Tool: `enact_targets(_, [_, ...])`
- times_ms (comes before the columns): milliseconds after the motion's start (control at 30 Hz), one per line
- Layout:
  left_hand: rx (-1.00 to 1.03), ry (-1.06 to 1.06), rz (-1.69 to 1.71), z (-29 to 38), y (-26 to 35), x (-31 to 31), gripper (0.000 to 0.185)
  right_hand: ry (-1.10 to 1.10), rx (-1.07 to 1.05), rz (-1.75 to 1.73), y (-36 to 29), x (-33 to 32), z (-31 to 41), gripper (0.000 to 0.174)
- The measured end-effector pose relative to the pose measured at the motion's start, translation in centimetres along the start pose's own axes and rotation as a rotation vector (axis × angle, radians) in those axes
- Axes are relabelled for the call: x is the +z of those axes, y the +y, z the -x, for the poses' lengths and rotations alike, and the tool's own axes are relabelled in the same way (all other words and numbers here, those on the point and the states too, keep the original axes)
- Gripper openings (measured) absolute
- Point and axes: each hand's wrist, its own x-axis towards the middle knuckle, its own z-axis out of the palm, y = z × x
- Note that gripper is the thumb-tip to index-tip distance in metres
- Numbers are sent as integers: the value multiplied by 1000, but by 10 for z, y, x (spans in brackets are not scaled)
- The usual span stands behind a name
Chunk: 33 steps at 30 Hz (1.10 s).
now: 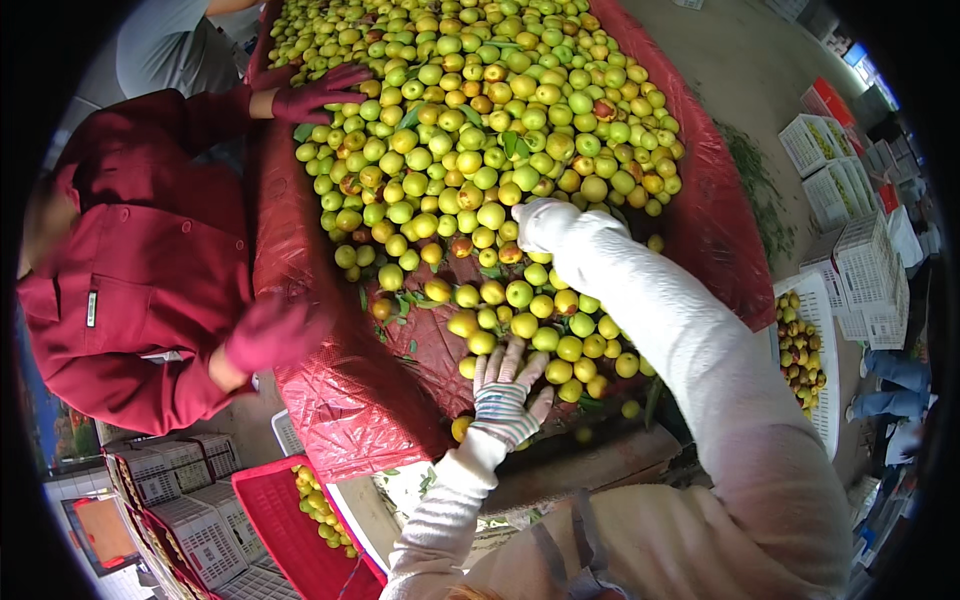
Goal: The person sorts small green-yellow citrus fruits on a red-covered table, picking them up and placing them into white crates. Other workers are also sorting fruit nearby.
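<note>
Green-yellow fruits like jujubes [465, 157], some with brown patches, lie heaped in a large trough lined with red plastic sheeting [360, 397]. My left hand [507, 394], in a striped knit glove, rests on the lining at the heap's near edge, fingers spread and touching fruits; it grips none. My right hand [546, 223], in a white glove, reaches into the heap farther up. Its fingers are bent down and partly hidden, so whether it grips a fruit cannot be told. Green leaves [516, 144] lie among the fruits.
At the left stands a co-worker in a red jacket [165, 247]; one gloved hand touches the heap, the other is blurred. A red-lined crate [277, 517] holds fruits at lower left. A white basket of fruits [825, 360] stands right, with stacked white crates [862, 259] beyond.
</note>
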Motion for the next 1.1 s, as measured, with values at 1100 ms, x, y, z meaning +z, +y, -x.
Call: enact_targets(1100, [-77,-43,-244,-5,11,15,51,885,638,-1586,369,263,430,56])
